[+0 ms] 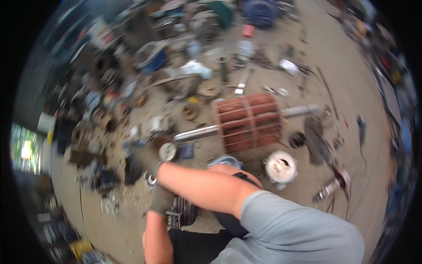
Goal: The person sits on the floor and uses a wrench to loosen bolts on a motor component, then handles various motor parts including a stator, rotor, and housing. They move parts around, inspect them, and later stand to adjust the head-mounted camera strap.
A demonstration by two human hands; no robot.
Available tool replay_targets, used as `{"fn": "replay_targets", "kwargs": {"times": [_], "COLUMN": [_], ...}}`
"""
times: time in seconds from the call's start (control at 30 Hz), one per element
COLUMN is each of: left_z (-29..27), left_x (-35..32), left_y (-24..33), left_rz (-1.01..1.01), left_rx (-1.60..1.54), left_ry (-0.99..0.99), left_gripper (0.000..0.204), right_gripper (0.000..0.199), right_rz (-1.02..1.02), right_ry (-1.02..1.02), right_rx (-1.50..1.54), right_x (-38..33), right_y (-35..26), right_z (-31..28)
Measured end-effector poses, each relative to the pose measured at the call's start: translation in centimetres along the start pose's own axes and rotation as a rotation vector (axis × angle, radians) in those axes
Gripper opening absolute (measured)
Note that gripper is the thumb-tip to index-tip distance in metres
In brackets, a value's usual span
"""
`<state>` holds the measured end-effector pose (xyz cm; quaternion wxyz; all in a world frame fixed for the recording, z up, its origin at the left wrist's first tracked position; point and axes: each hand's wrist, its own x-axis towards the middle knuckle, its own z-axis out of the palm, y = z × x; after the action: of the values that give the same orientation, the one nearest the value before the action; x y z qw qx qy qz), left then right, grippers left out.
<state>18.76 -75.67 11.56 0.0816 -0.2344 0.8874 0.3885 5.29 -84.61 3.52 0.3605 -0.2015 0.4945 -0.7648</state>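
Rusty red rotor [249,122] lies whole on the floor [351,101]; both gloved hands [147,160] seem closed round its shaft end [167,151].

Both gloved hands low left, right hand [147,158] crossing above left hand [161,198]
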Motion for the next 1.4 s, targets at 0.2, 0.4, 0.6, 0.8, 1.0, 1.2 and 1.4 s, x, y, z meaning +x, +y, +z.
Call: {"fn": "replay_targets", "kwargs": {"times": [0.2,0.4,0.6,0.8,1.0,1.2,1.4], "left_z": [-1.0,-2.8,-2.3,6.0,9.0,-4.1,-11.6], "left_x": [-5.5,-9.9,-9.6,-10.7,-16.8,-20.4,-24.8], "left_y": [3.1,6.5,8.7,12.0,21.5,32.6,39.4], "left_rz": [0.019,-0.005,-0.424,-0.490,-0.511,-0.477,-0.278], "left_rx": [0.184,-0.144,-0.194,0.243,-0.050,-0.573,-0.804], "left_ry": [0.163,0.560,0.170,-0.133,-0.151,-0.021,0.412], "left_gripper": [0.037,0.048,0.065,0.048,0.043,0.045,0.045], "right_gripper": [0.030,0.032,0.034,0.032,0.040,0.097,0.102], "right_rz": [-0.135,-0.159,0.288,0.712,0.836,0.655,1.074], "right_ry": [-0.358,-0.619,-0.790,-0.463,-0.677,-1.268,-0.863], "right_rx": [-0.141,-0.873,-1.189,-1.555,-1.318,-0.865,-0.632], "right_x": [-4.1,-9.9,-17.6,-28.9,-36.3,-34.7,-27.6], "right_y": [-6.8,-10.6,-8.3,-10.6,-18.5,-29.0,-37.7], "right_z": [-2.2,1.1,-0.1,-1.6,-5.7,-4.9,-1.6]}}
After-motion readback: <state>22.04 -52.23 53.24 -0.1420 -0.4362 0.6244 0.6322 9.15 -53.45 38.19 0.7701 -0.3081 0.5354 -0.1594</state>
